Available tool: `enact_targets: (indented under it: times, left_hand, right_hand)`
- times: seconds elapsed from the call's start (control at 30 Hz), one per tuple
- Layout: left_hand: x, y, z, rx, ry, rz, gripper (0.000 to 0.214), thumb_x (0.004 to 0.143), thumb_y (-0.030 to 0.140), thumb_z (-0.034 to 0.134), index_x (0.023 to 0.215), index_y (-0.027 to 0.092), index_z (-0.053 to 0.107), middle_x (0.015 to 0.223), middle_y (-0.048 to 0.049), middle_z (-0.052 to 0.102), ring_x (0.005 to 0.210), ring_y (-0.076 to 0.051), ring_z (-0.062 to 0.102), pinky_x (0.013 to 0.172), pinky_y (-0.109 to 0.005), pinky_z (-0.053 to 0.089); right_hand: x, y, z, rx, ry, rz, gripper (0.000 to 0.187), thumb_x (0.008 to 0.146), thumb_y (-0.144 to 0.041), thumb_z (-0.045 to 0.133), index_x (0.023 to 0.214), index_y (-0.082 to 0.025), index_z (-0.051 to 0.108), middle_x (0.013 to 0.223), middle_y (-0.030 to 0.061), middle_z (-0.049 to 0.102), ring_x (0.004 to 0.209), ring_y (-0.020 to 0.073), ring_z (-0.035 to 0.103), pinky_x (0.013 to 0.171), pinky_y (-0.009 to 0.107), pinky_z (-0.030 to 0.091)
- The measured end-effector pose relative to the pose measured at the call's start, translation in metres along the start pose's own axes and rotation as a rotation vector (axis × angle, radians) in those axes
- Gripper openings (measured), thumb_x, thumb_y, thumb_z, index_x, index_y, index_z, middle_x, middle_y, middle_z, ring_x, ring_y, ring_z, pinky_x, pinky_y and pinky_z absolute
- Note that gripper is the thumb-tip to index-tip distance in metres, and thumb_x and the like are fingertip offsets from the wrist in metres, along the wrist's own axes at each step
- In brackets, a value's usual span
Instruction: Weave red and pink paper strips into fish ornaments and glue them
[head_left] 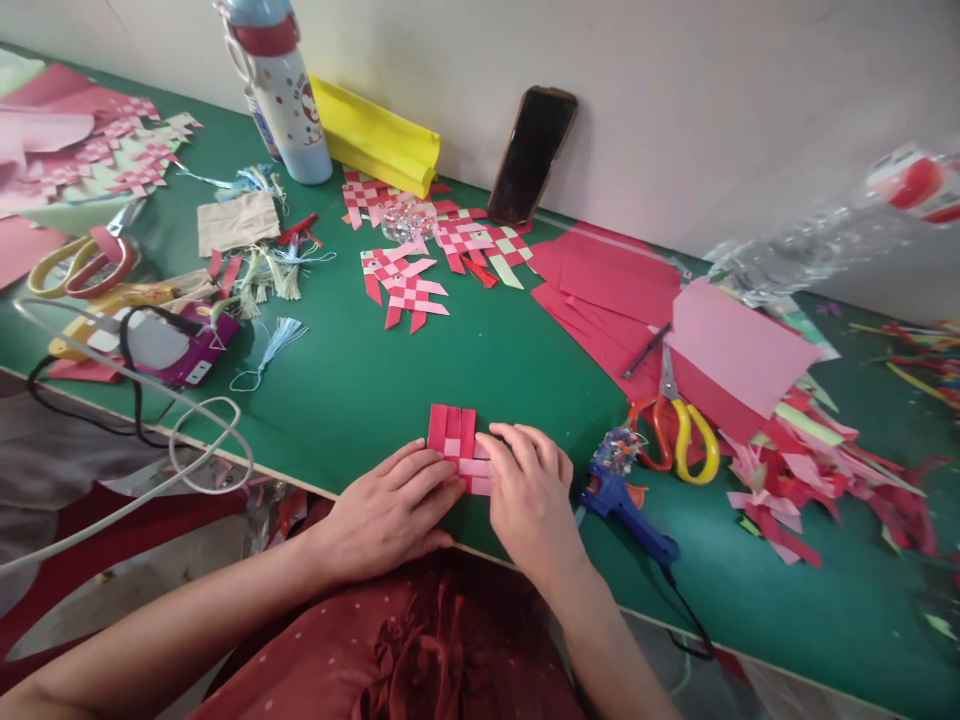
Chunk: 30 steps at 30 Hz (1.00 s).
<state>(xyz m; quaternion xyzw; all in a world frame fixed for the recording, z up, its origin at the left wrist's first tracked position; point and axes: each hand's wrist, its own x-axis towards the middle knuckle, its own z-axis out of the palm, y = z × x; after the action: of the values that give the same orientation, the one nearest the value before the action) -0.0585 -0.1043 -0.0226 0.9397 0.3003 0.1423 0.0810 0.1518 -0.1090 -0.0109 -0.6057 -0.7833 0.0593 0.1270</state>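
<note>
Left fingers [421, 466] outstretched, thumb apart, flat over the woven paper [452, 428] at the counter's [352, 395] six o'clock — apparently steadying it. Right fingers [520, 450] half-curled at its three o'clock; can't tell if pinching. Glue gun [628, 517], four o'clock — likely parked handy.

Dark red, pale-dotted garment [405, 655]

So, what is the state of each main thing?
Red-and-pink paper strips: partly woven, left hand and right hand touching
Black rectangular phone: propped up, screen dark
White-and-blue bottle: upright
Yellow paper sheet: folded
Red-and-yellow-handled scissors: blades together
Blue plastic glue gun: lying
</note>
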Motion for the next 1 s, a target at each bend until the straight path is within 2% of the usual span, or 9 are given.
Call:
enact_targets:
  times: [0.1, 0.3, 0.47, 0.7, 0.83, 1.0]
  left_hand:
    - [0.0, 0.0, -0.001, 0.003, -0.013, -0.011, 0.051, 0.091, 0.048, 0.055, 0.13, 0.014, 0.054, 0.127, -0.013, 0.056, 0.127, -0.031, 0.046, 0.111, -0.052, 0.041]
    - [-0.001, 0.0, -0.001, 0.011, 0.013, -0.054, 0.049, 0.088, 0.048, 0.061, 0.129, 0.021, 0.056, 0.129, -0.0121, 0.051, 0.135, -0.04, 0.032, 0.11, -0.065, 0.034]
    - [-0.002, 0.002, -0.002, 0.033, -0.003, -0.078, 0.047, 0.088, 0.048, 0.06, 0.129, 0.024, 0.056, 0.127, -0.011, 0.052, 0.132, -0.036, 0.036, 0.111, -0.062, 0.03]
    - [-0.002, 0.005, -0.002, 0.037, -0.014, -0.107, 0.045, 0.089, 0.05, 0.059, 0.125, 0.023, 0.056, 0.115, -0.0099, 0.056, 0.107, -0.029, 0.047, 0.097, -0.051, 0.042]
    - [0.0, 0.004, -0.004, 0.028, -0.026, -0.094, 0.047, 0.087, 0.052, 0.061, 0.122, 0.021, 0.057, 0.114, -0.0104, 0.056, 0.106, -0.03, 0.047, 0.094, -0.05, 0.042]
    - [0.002, 0.003, -0.004, 0.026, -0.023, -0.086, 0.048, 0.086, 0.051, 0.063, 0.122, 0.02, 0.057, 0.114, -0.0106, 0.057, 0.107, -0.031, 0.047, 0.094, -0.05, 0.041]
  right_hand:
    - [0.0, 0.001, -0.001, 0.011, -0.018, -0.008, 0.033, 0.09, -0.009, 0.047, 0.115, -0.022, 0.065, 0.127, 0.0071, 0.064, 0.118, 0.0272, 0.049, 0.096, 0.046, 0.035]
    - [-0.002, 0.001, -0.002, 0.038, -0.014, -0.004, 0.029, 0.092, -0.012, 0.047, 0.114, -0.022, 0.064, 0.127, 0.0089, 0.063, 0.118, 0.0277, 0.049, 0.096, 0.046, 0.037]
    - [0.003, -0.008, -0.005, 0.081, 0.044, -0.012, 0.031, 0.093, -0.015, 0.045, 0.118, -0.023, 0.063, 0.133, 0.0115, 0.056, 0.122, 0.0288, 0.045, 0.098, 0.049, 0.037]
    - [0.02, -0.023, 0.0, 0.112, -0.049, -0.003, 0.029, 0.089, -0.01, 0.046, 0.106, -0.023, 0.066, 0.14, 0.0097, 0.051, 0.127, 0.0307, 0.038, 0.101, 0.052, 0.034]
    - [0.021, -0.024, 0.002, 0.14, -0.063, 0.007, 0.026, 0.091, -0.011, 0.045, 0.101, -0.022, 0.065, 0.14, 0.0095, 0.051, 0.128, 0.0299, 0.038, 0.102, 0.052, 0.033]
    - [0.02, -0.022, 0.002, 0.151, -0.049, -0.011, 0.029, 0.089, -0.009, 0.046, 0.107, -0.023, 0.065, 0.138, 0.0096, 0.052, 0.127, 0.0306, 0.039, 0.103, 0.054, 0.035]
